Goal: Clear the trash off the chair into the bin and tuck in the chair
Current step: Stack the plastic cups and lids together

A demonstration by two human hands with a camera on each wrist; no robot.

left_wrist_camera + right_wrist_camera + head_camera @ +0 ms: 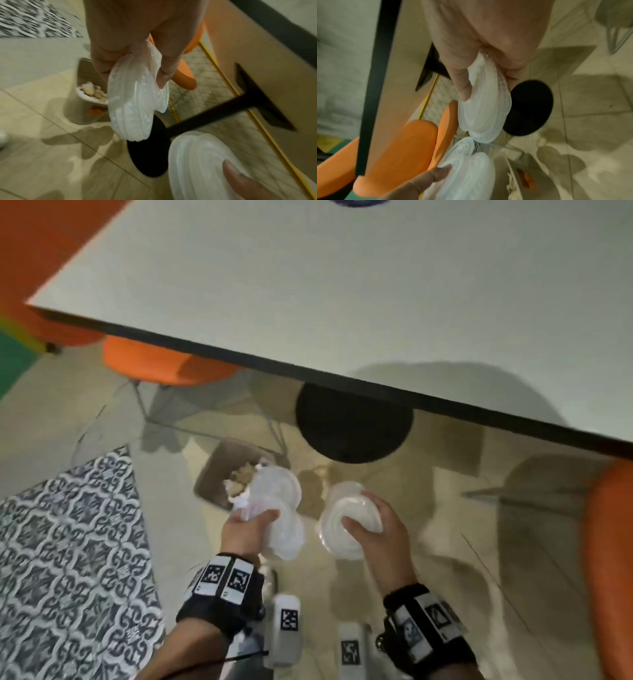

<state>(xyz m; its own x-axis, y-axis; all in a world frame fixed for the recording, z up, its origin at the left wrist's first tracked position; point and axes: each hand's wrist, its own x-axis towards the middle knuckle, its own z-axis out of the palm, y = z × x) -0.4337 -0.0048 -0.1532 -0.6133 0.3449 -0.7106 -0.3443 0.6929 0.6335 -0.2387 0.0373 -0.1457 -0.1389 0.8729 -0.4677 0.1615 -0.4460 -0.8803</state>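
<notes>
From my head, I looked down past the near edge of the white table (308,285) at both my hands. My left hand (245,530) pinched a bundle of clear plastic lids (279,508) with some crumpled wrapping, thumb on top, carried just above the near rim of the bin (219,470), which stood on the floor to the left of the table's black base (352,426) and already held crumpled paper. My right hand (380,529) gripped a second stack of lids (346,518) to the right, thumb pressed across its face. I judged I was holding each stack on edge so it would slide off into the bin. The orange chair (606,559) at the far right was not yet tucked in.

From the left wrist, my fingers (164,70) curled round the lids' rim, thumb behind, the bin (85,86) beyond on the left.

From the right wrist, my thumb (464,86) and fingers pinched the stack (486,108) between them; another orange chair (402,148) sat under the table, left.
</notes>
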